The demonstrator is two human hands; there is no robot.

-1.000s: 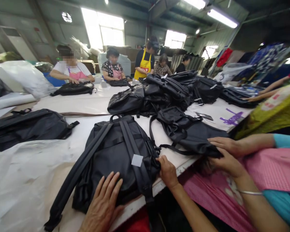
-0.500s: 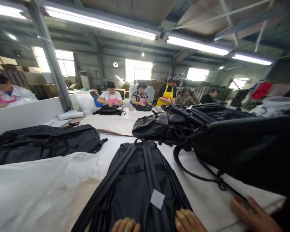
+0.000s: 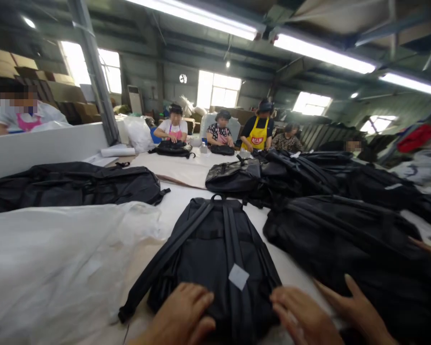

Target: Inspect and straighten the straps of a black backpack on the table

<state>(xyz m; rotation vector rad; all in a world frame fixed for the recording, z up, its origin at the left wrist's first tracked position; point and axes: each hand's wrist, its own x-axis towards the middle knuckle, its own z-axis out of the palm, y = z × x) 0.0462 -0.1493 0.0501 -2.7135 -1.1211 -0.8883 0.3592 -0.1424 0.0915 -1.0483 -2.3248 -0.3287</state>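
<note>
Black backpack lies straps-up on the white surface, right in front of the wearer, grab loop at the far end. Since a second ago it has come round squarer to the wearer, and both hands are now at its near end. Left hand: on the lower left of the panel, fingers close together, slightly bent, thumb apart. Right hand: by the lower right edge, fingers curled; cannot tell whether they pinch the fabric. Pale square tag remains on one strap. To the right, a co-worker's hand is beside another black bag, which has come down lower. My reading: the backpack is being straightened, not lifted.
</note>
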